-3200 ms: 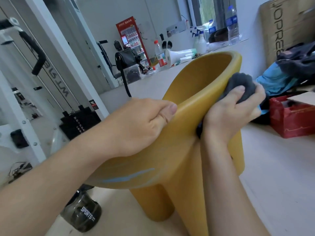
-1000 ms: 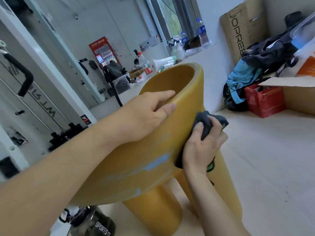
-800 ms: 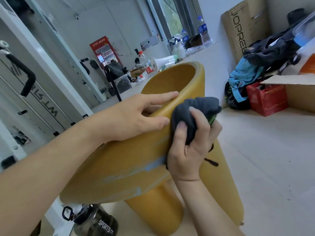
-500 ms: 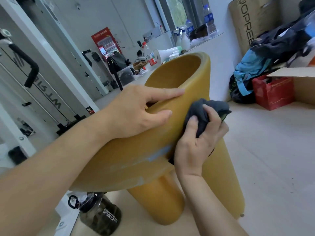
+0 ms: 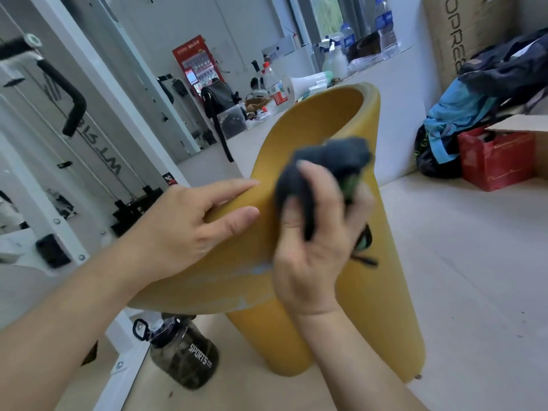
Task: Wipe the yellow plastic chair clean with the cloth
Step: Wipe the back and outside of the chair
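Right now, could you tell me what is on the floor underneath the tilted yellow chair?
A dark jug marked SPORTS stands on the floor under the yellow chair's raised edge, beside its leg. The chair and both forearms cover the floor behind it.

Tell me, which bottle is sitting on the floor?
The dark bottle marked SPORTS, with a loop handle, below the yellow chair. The other bottles are clear and stand higher up: two on the window ledge, one red-labelled on the counter.
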Available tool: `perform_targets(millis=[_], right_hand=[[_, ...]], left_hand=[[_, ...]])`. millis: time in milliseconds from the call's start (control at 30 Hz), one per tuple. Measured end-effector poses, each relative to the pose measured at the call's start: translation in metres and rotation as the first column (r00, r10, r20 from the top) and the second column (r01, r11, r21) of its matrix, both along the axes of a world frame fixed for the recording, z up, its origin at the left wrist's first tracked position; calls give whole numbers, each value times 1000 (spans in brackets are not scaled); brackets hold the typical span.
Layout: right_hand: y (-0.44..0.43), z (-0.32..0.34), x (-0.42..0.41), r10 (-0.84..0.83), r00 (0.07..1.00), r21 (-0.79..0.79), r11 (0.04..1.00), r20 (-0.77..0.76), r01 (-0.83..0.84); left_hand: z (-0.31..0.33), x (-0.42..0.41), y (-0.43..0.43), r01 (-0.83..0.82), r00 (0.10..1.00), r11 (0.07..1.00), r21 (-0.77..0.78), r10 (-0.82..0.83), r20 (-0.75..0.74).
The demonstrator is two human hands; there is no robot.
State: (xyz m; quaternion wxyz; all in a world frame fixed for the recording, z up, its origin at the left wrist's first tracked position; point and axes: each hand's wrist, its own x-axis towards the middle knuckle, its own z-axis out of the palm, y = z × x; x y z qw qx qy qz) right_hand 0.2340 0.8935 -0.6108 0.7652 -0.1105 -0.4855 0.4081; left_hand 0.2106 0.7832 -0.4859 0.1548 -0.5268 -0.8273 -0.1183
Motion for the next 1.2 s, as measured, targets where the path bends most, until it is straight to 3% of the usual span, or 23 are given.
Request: perform_targets(millis=[67, 200, 300, 400, 467, 533, 600, 700, 767, 833, 900, 967, 1000, 1033, 1133, 1200], right_hand=[[1, 1, -3, -37, 999, 224, 974, -24, 41], [18, -14, -10, -18, 997, 148, 989, -78, 30], [39, -27, -11, 54, 998, -125, 990, -34, -58], [71, -33, -9, 255, 966, -495, 846, 51, -198], [71, -29, -2, 329, 944, -589, 765, 11, -260], [53, -13, 10, 345, 931, -572, 741, -124, -351], [31, 12, 27, 313, 926, -423, 825, -210, -375], [36, 27, 31, 179, 962, -182, 959, -205, -217], [61, 3, 18, 121, 982, -244, 958, -144, -154], [72, -30, 10, 231, 972, -484, 847, -43, -222], [68, -57, 3, 410, 911, -720, 615, -55, -320], [66, -48, 6, 462, 882, -826, 459, -92, -326], [66, -31, 9, 459, 884, -836, 449, -86, -314], [65, -9, 14, 425, 902, -813, 495, -82, -307], [59, 45, 35, 172, 978, -511, 834, -118, -208], [62, 44, 38, -9, 990, -366, 930, -140, -43]], left_hand=[[-3, 0, -5, -7, 1000, 1000, -2, 7, -18], [-7, 10, -9, -88, 996, 996, -11, 88, -34], [-8, 23, -6, -129, 990, 992, -1, 129, -58], [-10, 41, 8, -133, 984, 991, 6, 133, -123], [-11, 51, 24, -147, 977, 989, 27, 150, -153], [-10, 58, 42, -166, 971, 985, 40, 170, -165], [-7, 58, 63, -159, 974, 986, 56, 166, -155], [-4, 53, 96, -152, 982, 987, 55, 157, -109], [-4, 53, 109, -145, 985, 989, 13, 145, -94], [0, 52, 112, -118, 991, 990, -72, 113, -74], [3, 51, 109, -100, 992, 982, -162, 85, -97], [6, 47, 108, -77, 990, 985, -156, 57, -128], [8, 46, 110, -68, 989, 989, -131, 49, -140], [8, 45, 114, -57, 988, 993, -106, 41, -146], [9, 44, 141, 5, 1000, 1000, 6, -5, -19], [8, 47, 156, 22, 998, 999, 39, -25, 66]])
